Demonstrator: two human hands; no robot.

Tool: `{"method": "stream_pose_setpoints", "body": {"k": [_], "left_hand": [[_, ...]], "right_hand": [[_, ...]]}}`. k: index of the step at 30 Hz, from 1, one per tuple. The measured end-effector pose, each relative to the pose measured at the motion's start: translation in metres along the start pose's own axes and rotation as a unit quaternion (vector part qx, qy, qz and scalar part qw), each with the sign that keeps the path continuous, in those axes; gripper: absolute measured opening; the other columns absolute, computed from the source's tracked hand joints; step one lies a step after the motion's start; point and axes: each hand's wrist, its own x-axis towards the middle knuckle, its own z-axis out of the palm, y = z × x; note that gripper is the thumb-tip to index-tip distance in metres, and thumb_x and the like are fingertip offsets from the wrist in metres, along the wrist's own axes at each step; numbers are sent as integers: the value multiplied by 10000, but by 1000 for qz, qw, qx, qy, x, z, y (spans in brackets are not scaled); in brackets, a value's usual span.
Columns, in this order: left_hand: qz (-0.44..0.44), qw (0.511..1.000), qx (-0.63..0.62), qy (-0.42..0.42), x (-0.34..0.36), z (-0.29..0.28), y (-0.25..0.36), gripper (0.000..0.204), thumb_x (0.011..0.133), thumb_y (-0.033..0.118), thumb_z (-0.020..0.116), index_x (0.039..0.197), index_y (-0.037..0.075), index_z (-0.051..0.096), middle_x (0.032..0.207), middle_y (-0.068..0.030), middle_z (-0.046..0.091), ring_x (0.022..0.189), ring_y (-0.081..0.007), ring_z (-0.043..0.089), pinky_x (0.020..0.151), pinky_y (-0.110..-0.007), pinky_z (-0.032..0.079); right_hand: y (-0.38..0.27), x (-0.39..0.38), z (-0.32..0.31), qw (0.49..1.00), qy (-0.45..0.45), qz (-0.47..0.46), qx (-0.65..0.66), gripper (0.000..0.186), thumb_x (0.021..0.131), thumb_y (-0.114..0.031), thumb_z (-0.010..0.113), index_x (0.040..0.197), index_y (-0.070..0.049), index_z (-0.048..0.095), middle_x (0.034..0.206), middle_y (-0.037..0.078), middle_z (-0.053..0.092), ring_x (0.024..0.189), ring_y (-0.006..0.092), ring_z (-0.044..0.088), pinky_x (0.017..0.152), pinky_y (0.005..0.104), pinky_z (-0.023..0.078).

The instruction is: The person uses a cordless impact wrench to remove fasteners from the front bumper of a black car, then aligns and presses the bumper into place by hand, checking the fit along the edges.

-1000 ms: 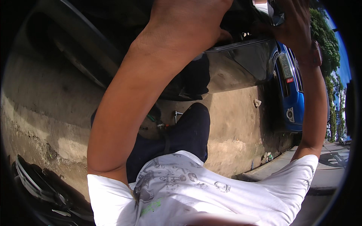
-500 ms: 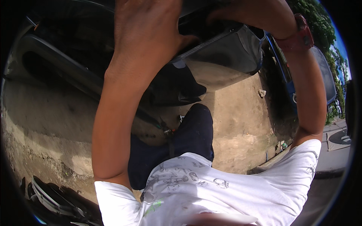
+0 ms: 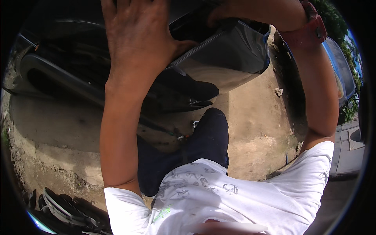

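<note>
Left hand: back of the hand [image 3: 137, 39] turned to the camera, fingers straight and a little apart, thumb stretched out sideways; the fingertips run off the upper edge of the view, so whether they have hold of anything I cannot tell.
Left thumb: at the upper edge of the glossy black panel [image 3: 227, 55], appearing to touch it.
Right hand: reaching in from the right [image 3: 250, 11], over the far end of the same panel; it is partly cut off and in shadow, so how far it is open and what it grips I cannot tell.
Right wrist: wears a red watch [image 3: 303, 37].
Glossy black panel: in the upper middle, between and below the two hands, tilted, its shiny face toward the person, the ground mirrored in it.
Dark curved trim: a long rounded bar [image 3: 62, 74] at the left, sloping down behind the left forearm.
Person: white printed shirt [image 3: 243, 196] and dark trousers [image 3: 211, 137], one knee just below the panel.
Ground: bare and brown [image 3: 250, 152], sunlit right of the knee, with a small pale stone [image 3: 278, 91] and, close beside the knee, a shiny metal piece [image 3: 195, 124].
Right side: a blue car [image 3: 333, 58], partly behind the right forearm.
Lower left: black vehicle parts [image 3: 62, 207].
</note>
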Motion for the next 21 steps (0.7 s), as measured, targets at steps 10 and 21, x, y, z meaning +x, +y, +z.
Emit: {"method": "stream_pose_setpoints", "body": {"k": [10,21], "left_hand": [[-19,994,-52,-95,4,-21,1,1278,560,466,988,1584,-10,390,1661,-288,305,1596,-442,214,1304,-631,114],[-14,997,-27,-67,5,-16,9,1272,566,454,983,1591,-7,388,1667,-294,296,1594,-460,208,1304,-625,120]], "right_hand": [[12,-12,6,998,-1,-65,14,1137,662,-149,929,1636,-324,369,1726,97,312,1625,324,243,1216,785,183],[19,-23,25,995,79,-57,29,1054,668,-187,946,1584,-310,442,1668,82,409,1598,292,312,1244,730,175]]}}
